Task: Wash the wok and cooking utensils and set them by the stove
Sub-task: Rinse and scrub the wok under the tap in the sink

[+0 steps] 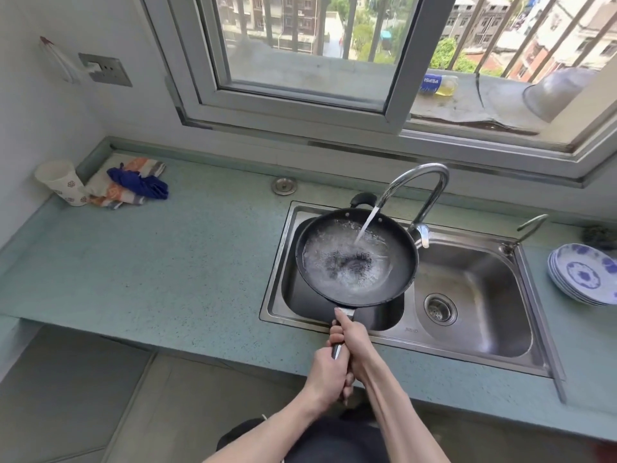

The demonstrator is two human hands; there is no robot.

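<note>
A black wok (405,262) hangs level over the left basin of the steel sink (531,295). Water runs from the curved tap (430,185) into the wok and foams around a dark scouring pad (350,262) lying in it. Both hands grip the wok's long handle (337,350). My right hand (350,339) holds it nearer the wok, thumb along the top. My left hand (329,372) holds the handle's end, just below the right hand. No stove is in view.
A stack of blue-and-white plates (584,275) sits on the counter right of the sink. At the far left corner lie a tipped paper cup (63,182), folded cloths (123,188) and a blue rag (140,183). A sink plug (283,186) rests behind the counter's open stretch.
</note>
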